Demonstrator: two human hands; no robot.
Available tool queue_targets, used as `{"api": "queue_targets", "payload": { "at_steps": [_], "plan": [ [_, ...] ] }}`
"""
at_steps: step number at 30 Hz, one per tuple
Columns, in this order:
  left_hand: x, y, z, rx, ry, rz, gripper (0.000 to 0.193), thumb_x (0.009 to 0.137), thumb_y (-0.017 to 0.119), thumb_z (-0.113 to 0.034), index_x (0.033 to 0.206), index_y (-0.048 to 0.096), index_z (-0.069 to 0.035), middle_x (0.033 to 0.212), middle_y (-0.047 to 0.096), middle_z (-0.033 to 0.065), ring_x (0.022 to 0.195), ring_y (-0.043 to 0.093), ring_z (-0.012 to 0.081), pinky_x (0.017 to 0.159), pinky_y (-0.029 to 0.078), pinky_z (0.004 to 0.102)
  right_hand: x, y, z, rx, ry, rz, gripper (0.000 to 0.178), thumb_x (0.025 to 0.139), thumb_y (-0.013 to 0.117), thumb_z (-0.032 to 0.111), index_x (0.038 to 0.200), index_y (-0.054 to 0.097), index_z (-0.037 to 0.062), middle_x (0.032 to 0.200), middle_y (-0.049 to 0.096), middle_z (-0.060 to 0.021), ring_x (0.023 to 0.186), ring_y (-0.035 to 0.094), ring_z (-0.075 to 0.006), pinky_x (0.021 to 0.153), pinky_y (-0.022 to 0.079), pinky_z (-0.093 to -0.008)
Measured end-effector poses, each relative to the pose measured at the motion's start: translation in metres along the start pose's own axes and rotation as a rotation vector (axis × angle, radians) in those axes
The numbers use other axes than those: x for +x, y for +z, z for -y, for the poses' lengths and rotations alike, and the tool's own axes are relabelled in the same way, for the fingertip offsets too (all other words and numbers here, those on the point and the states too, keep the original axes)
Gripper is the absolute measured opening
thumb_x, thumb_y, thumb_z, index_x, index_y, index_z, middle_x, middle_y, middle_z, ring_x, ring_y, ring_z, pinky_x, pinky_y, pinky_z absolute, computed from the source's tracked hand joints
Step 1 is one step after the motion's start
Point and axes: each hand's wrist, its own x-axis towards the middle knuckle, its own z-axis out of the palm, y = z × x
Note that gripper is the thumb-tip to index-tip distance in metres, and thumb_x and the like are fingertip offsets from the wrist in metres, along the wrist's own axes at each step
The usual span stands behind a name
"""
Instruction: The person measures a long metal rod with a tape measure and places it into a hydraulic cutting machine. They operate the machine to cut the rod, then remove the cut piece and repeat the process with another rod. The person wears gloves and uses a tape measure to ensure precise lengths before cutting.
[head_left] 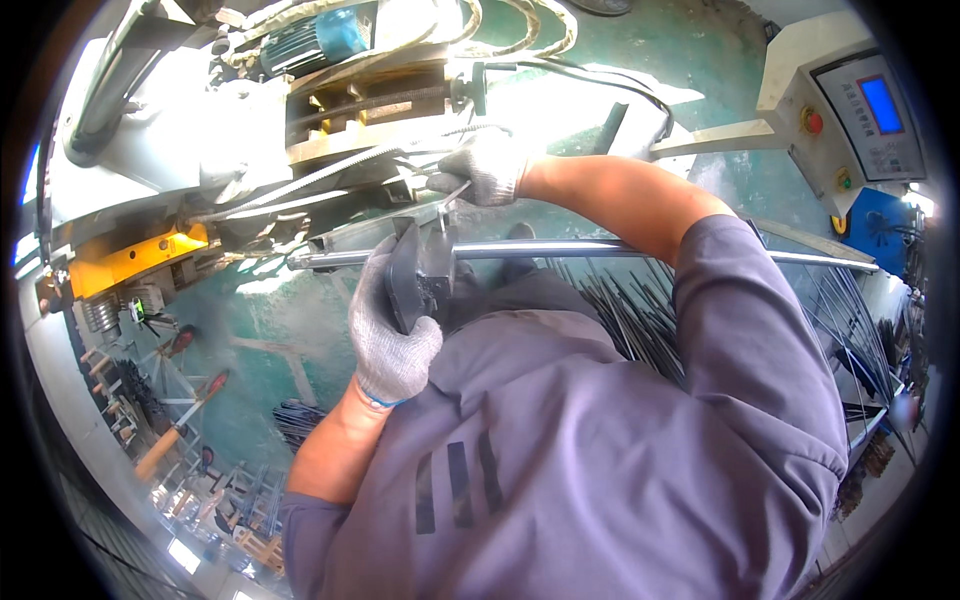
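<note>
Fingers of left gloved hand (388,345) gripped black angular part (404,280) beside long metal bar (570,249) | fingers of right gloved hand (488,170) curled about thin rod (456,194) | progress judged partial: both items were in hand, release was not yet done, completed portion was indeterminable.

The person is wearing a loose purple-grey shirt (600,440) whose short sleeves (755,300) are ending near the elbows; three slanting dark bars (460,485) are running side by side on its front. Pale knitted gloves are covering the left hand (392,350) and right hand (490,170), blue trim (378,402) edging the left cuff. Dark trousers (545,292) are showing beyond the hem.
</note>
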Motion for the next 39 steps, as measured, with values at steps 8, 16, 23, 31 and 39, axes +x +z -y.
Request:
{"api": "queue_targets", "payload": {
  "at_steps": [8,16,23,31,39],
  "plan": [
    [0.000,0.003,-0.014,0.086,0.004,-0.006,0.080,0.078,0.058,0.003,0.158,0.053,0.008,0.131,0.069,0.0143,0.113,0.068,0.0192,0.101,0.055,0.0328,0.030,0.027,0.006,0.151,-0.045,-0.010,0.045,0.106,0.071,0.045,0.082,0.077,0.0087,0.078,0.073,-0.0211,0.077,0.072,-0.0472,0.075,0.057,-0.0555],
    [-0.006,0.004,-0.017,0.005,-0.141,-0.037,0.076,0.078,0.059,0.003,0.154,0.056,0.005,0.124,0.069,0.0083,0.106,0.068,0.0161,0.096,0.056,0.0315,0.029,0.020,0.006,0.005,0.019,0.115,0.048,0.108,0.068,0.049,0.085,0.079,0.0084,0.086,0.076,-0.0211,0.084,0.074,-0.0459,0.080,0.058,-0.0554],
    [-0.006,0.010,-0.022,-0.069,-0.178,-0.065,0.076,0.078,0.059,0.002,0.154,0.056,0.004,0.121,0.069,0.0063,0.103,0.067,0.0137,0.093,0.056,0.0291,0.019,0.001,0.017,0.111,0.155,0.176,0.051,0.111,0.064,0.051,0.092,0.080,0.0069,0.091,0.077,-0.0209,0.086,0.075,-0.0445,0.083,0.059,-0.0535],
    [-0.005,0.007,-0.026,-0.030,-0.201,-0.036,0.076,0.077,0.060,0.002,0.153,0.057,0.004,0.119,0.070,0.0068,0.103,0.067,0.0149,0.093,0.056,0.0298,0.059,0.055,0.040,0.450,0.169,0.116,0.051,0.113,0.060,0.050,0.099,0.081,0.0057,0.096,0.078,-0.0238,0.094,0.075,-0.0442,0.088,0.058,-0.0506],
    [-0.005,0.012,-0.025,0.068,-0.077,-0.094,0.075,0.076,0.059,0.003,0.151,0.059,0.005,0.121,0.070,0.0074,0.105,0.067,0.0156,0.095,0.056,0.0304,0.072,0.044,0.054,0.433,0.021,0.116,0.051,0.113,0.060,0.051,0.098,0.080,0.0071,0.099,0.080,-0.0176,0.098,0.076,-0.0408,0.090,0.058,-0.0495]
  ]
}}
